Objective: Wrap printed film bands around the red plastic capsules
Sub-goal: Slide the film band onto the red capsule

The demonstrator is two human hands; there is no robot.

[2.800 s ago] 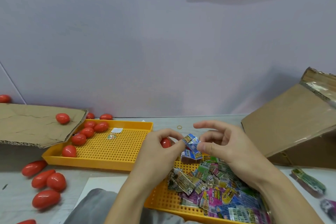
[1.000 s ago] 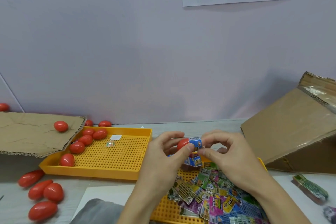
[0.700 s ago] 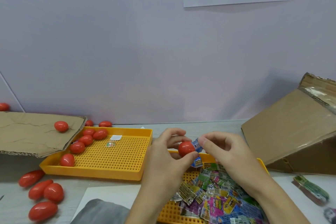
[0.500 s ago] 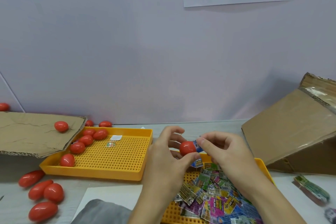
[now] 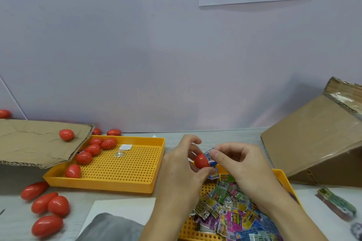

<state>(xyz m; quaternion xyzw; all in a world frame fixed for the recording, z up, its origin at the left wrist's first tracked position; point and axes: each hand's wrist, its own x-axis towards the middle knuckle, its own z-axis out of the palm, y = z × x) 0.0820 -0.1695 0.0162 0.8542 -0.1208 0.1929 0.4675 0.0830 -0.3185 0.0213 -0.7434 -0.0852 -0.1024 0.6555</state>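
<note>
At 8 o'clock loose red capsules [image 5: 47, 207] lie on the surface [image 5: 17, 178], and more sit in the perforated yellow tray [image 5: 125, 182] beside them. At centre your left hand [image 5: 180, 168] curls thumb and fingers around one red capsule [image 5: 201, 161]. Your right hand [image 5: 241, 164], at its 3 o'clock, pinches a blue printed film band [image 5: 210, 157] against it. Below, at 5 o'clock, a second yellow tray [image 5: 280, 174] holds heaped film bands [image 5: 231, 213].
</note>
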